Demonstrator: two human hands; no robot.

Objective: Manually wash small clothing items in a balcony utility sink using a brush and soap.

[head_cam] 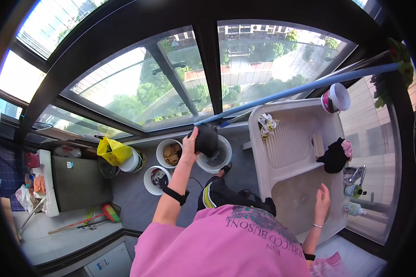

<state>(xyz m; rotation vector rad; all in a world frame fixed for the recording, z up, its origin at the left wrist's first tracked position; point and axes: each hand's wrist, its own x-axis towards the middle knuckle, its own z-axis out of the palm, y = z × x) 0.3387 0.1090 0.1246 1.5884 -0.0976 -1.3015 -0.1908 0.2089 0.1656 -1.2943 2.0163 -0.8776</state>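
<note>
My left hand (190, 147) grips a black rounded object (208, 140); whether it is a cap, a cloth or a vessel I cannot tell. It hangs above a white bucket (227, 161), covering part of the rim. The end of a long blue pole (280, 98) lies close by my thumb. My right hand (322, 202) is over the lower basin of a stone-coloured laundry sink (284, 197), fingers extended and holding nothing. On the sink's divider and back edge, a black cloth item (334, 157) with a pink scrunchie-like piece (347, 149) lies near a brush (318, 145).
White buckets of brown pieces (172, 154) and dark cloths (158, 176) stand on the left, near a yellow bag (115, 151). A faucet (353, 175), bottles (353, 208) and a white tub (336, 98) line the sink's edge. A broom (109, 213) lies far left.
</note>
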